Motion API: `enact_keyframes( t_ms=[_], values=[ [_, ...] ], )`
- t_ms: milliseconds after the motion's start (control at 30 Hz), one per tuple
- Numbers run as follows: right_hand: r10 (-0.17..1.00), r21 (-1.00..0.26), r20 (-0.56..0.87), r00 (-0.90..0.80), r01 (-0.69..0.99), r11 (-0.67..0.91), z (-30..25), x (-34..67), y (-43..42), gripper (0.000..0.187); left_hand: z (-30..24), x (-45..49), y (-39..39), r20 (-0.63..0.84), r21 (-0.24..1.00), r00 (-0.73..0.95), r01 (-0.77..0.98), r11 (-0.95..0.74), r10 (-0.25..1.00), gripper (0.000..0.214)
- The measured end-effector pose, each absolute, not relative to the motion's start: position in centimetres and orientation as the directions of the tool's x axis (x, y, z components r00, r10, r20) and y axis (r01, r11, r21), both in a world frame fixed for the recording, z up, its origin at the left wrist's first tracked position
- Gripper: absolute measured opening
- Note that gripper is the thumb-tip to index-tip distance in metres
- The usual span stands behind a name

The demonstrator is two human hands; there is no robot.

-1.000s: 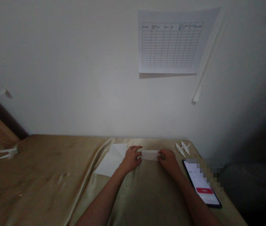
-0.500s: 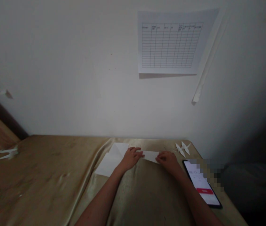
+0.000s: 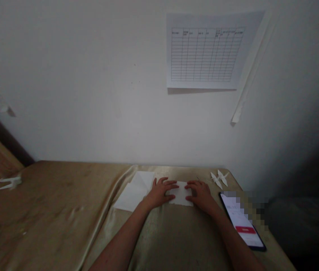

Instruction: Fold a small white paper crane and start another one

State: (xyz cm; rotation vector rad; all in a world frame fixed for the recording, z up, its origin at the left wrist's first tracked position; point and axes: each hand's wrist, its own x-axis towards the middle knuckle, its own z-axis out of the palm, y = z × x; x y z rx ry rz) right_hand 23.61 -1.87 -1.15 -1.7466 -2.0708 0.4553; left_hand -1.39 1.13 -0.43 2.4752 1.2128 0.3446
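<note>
A small white sheet of paper [image 3: 181, 196] lies on the cloth-covered table, between my two hands. My left hand [image 3: 161, 192] rests at its left side, fingers spread and thumb apart, the tips touching the paper. Over the right side, my right hand [image 3: 200, 194] has curved fingers and a thumb set apart, with fingertips on the sheet. Just left of my left hand are larger white sheets [image 3: 132, 192], overlapping and showing a crease.
Two folded paper cranes [image 3: 216, 180] sit at the back right. A phone [image 3: 244, 222] with a lit screen lies near the right edge. More folded paper [image 3: 10, 182] is on the left of the brown tablecloth [image 3: 55, 210]. A printed table [image 3: 207, 54] hangs on the wall.
The paper between my hands now shows more of its surface, reaching nearer to me. Both hands have opened, with thumbs drawn toward me and apart from the fingers.
</note>
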Motion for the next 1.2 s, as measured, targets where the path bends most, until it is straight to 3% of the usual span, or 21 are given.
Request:
enact_keyframes(
  t_ms=[200,500,767,933,1200],
  values=[
    [0.985,-0.456,0.127,-0.112,0.876,0.159,-1.5,23.4,-1.8,0.040,0.2,-1.5,0.5,0.014,0.406,0.608,0.722,-0.560,0.794,0.043],
    [0.974,-0.467,0.191,-0.126,0.861,0.203,-1.4,22.8,-2.0,0.026,0.8,-1.1,-0.6,0.115,0.224,0.515,0.820,-0.527,0.850,0.045],
    [0.976,-0.471,0.170,-0.134,0.859,0.200,-1.0,22.5,-2.4,0.028,0.2,-0.7,-0.6,0.076,0.306,0.518,0.801,-0.515,0.852,0.045],
    [0.976,-0.458,0.137,-0.167,0.863,0.212,-0.7,22.4,-2.7,0.039,0.6,-1.1,-0.6,0.102,0.297,0.512,0.803,-0.518,0.853,0.056],
    [0.955,-0.495,0.054,-0.293,0.822,0.280,0.2,22.2,-3.3,0.041,1.3,-0.8,-1.1,0.146,0.274,0.479,0.821,-0.501,0.865,0.048]
  ],
)
